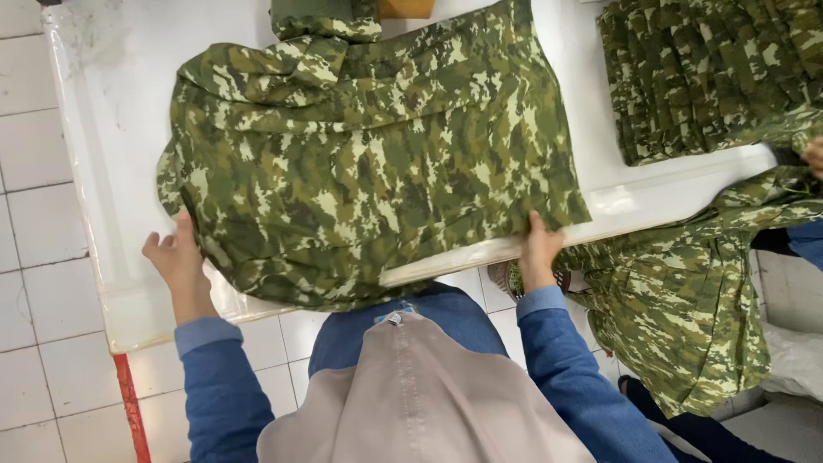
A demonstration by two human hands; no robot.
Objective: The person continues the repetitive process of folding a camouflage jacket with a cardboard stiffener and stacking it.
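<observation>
Garment: a camouflage jacket [369, 163] in green, tan and dark patches lies spread over the middle of the white bench [120, 111], its lower hem draped over the near edge.
Left hand: the left hand [176, 257] is at the garment's left hem by the near edge of the bench, fingers curled onto the cloth; whether it grips or only presses, I cannot tell.
Right hand: the right hand [540, 249] pinches the garment's right lower corner just over the near edge, fingers closed on the fabric.
Sleeves: both of the person's arms wear blue sleeves [566, 360] with lighter cuffs.
Stack: a pile of folded camouflage pieces [703, 77] sits at the far right corner of the bench, well apart from the spread jacket.
Hanging piece: another camouflage garment [686, 300] droops off the right end of the bench, just beside the right hand.
Other person: a fingertip [814, 156] shows at the right border, touching that hanging cloth.
Floor: white tiles [34, 257] lie left of the bench.
</observation>
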